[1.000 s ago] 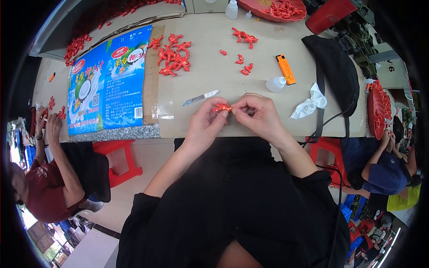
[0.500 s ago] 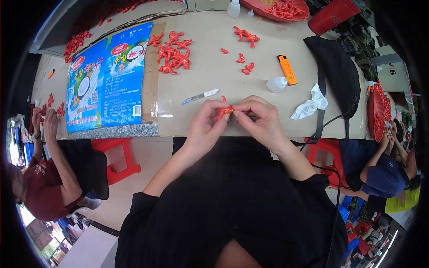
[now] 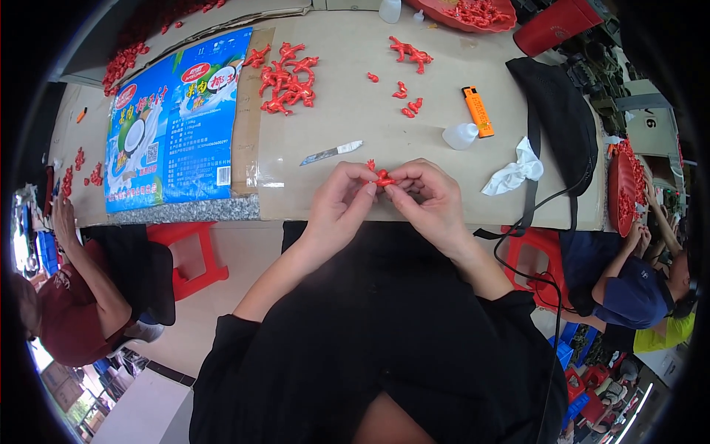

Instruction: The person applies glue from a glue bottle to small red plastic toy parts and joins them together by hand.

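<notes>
Between my fingertips, just over the table's near edge, is a small glossy red plastic figure (image 3: 383, 178). My left hand (image 3: 342, 201) pinches its left side between thumb and forefinger. From the right, my right hand (image 3: 427, 194) pinches it too, so both hands are closed on it. Fingers hide part of its shape. Beyond my left hand lies a craft knife (image 3: 332, 152) with a whitish handle. Farther off are several small red pieces (image 3: 400, 89), a larger red figure (image 3: 411, 54) and a heap of red figures (image 3: 289, 78).
A blue printed cardboard sheet (image 3: 177, 118) covers the left side. To the right are an orange lighter (image 3: 478, 112), a small white bottle (image 3: 460, 136), crumpled tissue (image 3: 515, 169) and a black bag (image 3: 558, 118). A red tray (image 3: 488, 24) stands at the back. People sit at both sides.
The red figure has turned between my fingertips, and both hands stay close together on it. The person at the left has lowered a hand toward the table edge.
</notes>
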Tool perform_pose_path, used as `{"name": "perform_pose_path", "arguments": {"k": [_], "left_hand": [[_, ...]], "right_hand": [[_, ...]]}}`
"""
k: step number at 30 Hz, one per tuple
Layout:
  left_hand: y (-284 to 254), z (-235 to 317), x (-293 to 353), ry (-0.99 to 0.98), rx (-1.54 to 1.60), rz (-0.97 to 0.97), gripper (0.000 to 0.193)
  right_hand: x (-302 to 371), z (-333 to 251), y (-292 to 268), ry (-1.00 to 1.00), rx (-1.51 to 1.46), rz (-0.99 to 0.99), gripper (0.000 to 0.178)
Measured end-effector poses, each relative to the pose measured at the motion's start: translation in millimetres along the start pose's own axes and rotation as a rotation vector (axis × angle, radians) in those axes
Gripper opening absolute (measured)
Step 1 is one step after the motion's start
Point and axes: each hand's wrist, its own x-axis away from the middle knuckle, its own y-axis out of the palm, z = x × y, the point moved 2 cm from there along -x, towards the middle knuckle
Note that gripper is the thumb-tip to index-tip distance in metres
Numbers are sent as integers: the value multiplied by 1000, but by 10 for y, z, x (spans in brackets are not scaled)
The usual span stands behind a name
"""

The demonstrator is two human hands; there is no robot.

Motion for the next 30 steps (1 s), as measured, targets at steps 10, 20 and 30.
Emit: {"name": "perform_pose_path", "arguments": {"k": [10,20,30], "left_hand": [[0,41,-13,-49,39,16,9],[-30,-2,44,-74,-133,20,26],[4,9,-33,-127,-88,2,13]], "right_hand": [[-17,41,-8,30,-22,5,12],[-45,7,-79,11,21,-73,11],[-70,-59,-120,168,-141,-134,11]]}}
